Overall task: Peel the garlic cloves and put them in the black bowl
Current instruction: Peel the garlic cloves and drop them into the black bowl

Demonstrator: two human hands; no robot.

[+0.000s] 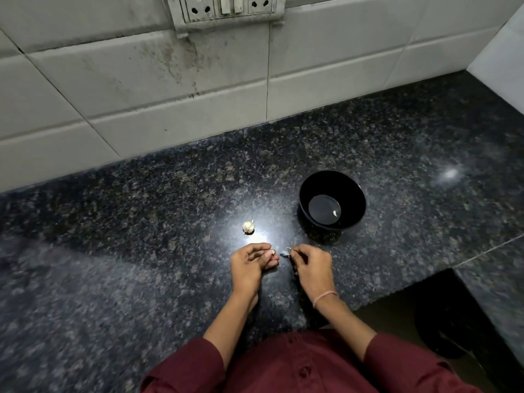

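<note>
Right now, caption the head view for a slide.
Left hand holds a garlic clove, right hand pinches skin; one peeled clove lies in the black bowl.

left hand (249, 265) is covering most of the clove (271, 252) | scrap (284, 254) pinched by right hand (312, 266) is blurring past recognition | socket panel (226, 7) is running off top edge | speck (335, 213) in black bowl (312, 188) is showing too small to judge

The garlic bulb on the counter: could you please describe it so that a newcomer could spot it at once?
On the dark granite counter, look left of the black bowl, just beyond the left hand. The bulb sits there alone, a small pale papery lump, bigger than the lone clove in the bowl.
</note>
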